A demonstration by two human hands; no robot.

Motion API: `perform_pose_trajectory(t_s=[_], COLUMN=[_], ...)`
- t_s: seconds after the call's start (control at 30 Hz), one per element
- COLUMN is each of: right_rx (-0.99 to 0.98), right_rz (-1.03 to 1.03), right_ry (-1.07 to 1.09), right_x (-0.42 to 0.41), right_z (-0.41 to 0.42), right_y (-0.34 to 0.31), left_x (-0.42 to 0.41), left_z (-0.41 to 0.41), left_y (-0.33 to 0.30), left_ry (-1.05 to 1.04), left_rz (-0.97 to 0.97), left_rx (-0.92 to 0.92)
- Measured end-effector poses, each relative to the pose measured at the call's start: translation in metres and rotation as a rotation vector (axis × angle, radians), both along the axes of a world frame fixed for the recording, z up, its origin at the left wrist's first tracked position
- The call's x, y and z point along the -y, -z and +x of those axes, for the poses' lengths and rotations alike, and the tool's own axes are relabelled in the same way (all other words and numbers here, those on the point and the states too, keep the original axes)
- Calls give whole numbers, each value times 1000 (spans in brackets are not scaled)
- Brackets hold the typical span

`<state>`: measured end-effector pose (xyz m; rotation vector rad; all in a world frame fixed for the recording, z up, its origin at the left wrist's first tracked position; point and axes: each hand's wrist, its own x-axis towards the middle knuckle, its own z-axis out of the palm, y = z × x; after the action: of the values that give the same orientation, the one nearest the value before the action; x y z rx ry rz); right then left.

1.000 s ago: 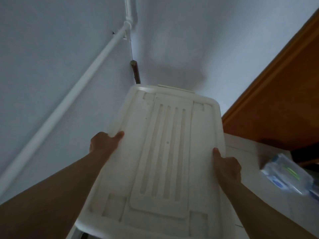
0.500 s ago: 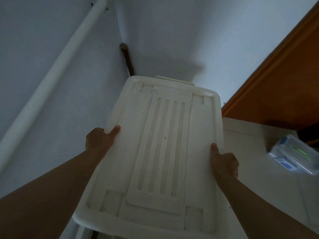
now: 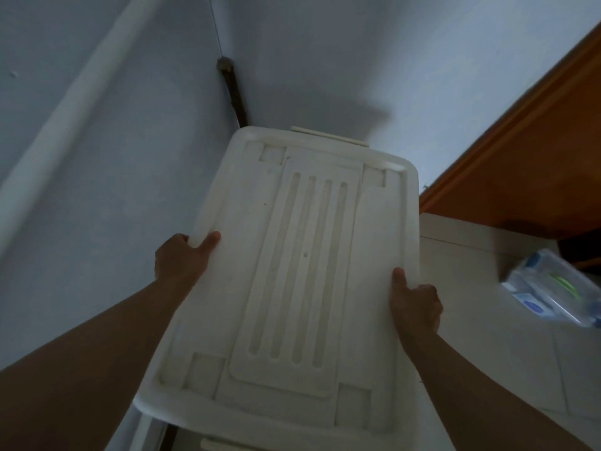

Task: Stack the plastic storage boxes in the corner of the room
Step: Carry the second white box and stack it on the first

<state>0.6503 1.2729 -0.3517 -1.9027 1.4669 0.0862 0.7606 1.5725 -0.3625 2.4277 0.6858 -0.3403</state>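
Box held by both long edges, close to the corner

Best lowered level and squared to both walls, lined up over the white rim below before letting go. Left hand and right hand clamped on the edges, thumbs on top. White, ribbed lid, four recessed corner squares, slightly dusty
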Motion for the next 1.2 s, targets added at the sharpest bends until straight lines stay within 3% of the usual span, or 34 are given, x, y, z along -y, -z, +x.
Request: perform_pose_trajectory(t_s=[0.33, 0.5, 0.67, 0.87, 1.2], right_rx=[-130, -123, -100, -73, -94], right_rz=[86, 69, 131, 180, 172], right_ry=[-176, -264, -348, -518, -997], right_x=[0, 1, 14, 42, 96], right_z=[8, 11, 16, 43, 76], right_y=[-23, -52, -72, -85, -112], left_x=[16, 39, 62, 104, 185], left_z=[-19, -40, -60, -75, -138], left_y=[-27, -57, -81, -108, -139], left_ry=[38, 95, 120, 1, -366], left_rz=[-15, 106, 89, 51, -1], left_rx=[-177, -183, -189, -152, -80])
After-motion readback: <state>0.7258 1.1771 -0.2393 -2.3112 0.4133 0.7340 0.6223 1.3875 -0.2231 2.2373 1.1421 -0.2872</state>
